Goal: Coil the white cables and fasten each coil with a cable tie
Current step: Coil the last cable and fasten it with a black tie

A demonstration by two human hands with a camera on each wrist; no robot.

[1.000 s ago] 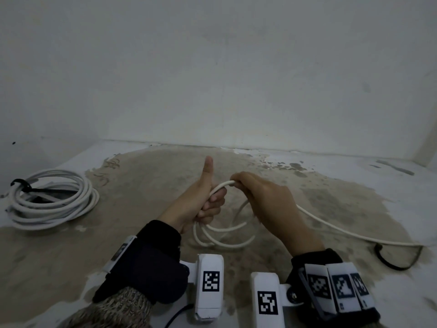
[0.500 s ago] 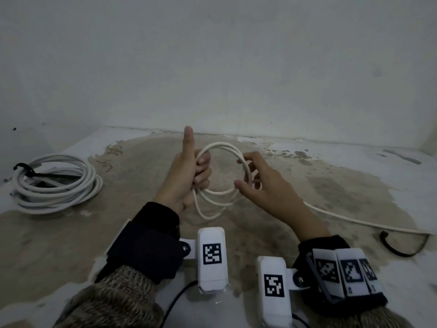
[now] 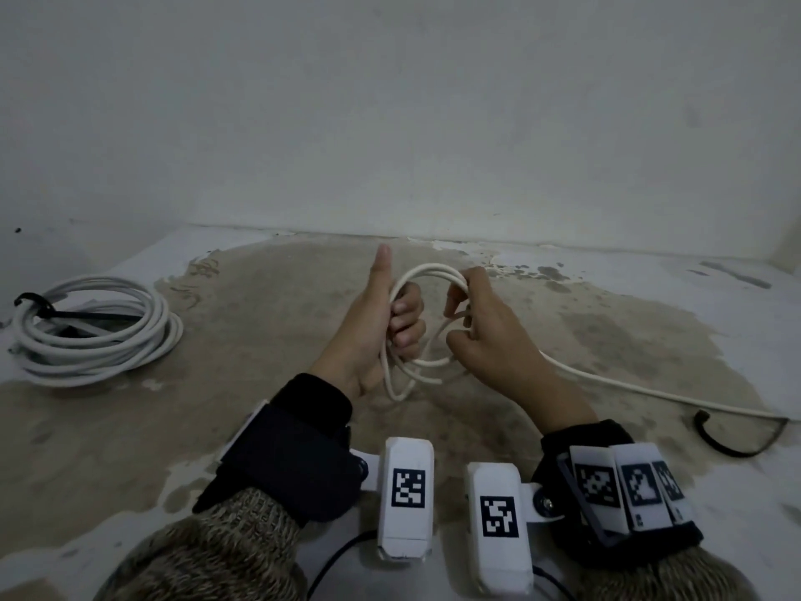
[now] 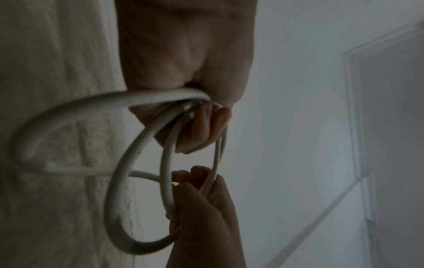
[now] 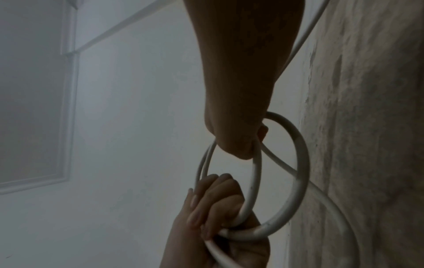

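I hold a small coil of white cable (image 3: 427,271) above the stained floor at the centre of the head view. My left hand (image 3: 392,323) grips the coil's left side with fingers curled round the loops and thumb pointing up. My right hand (image 3: 466,314) pinches the right side of the top loop. In the left wrist view the loops (image 4: 135,154) run from my left hand down to my right hand (image 4: 201,199). In the right wrist view the loops (image 5: 254,181) join both hands. The cable's free tail (image 3: 650,390) trails right along the floor. A black cable tie (image 3: 732,444) lies at the right.
A finished white coil (image 3: 91,331) bound with a black tie (image 3: 43,308) lies at the left by the wall. A pale wall (image 3: 390,123) closes the far side. The floor (image 3: 268,323) is worn and stained brown.
Both hands have lifted the coil and drawn closer together. My right hand has laid a new loop up over the top and now pinches it at the right side.
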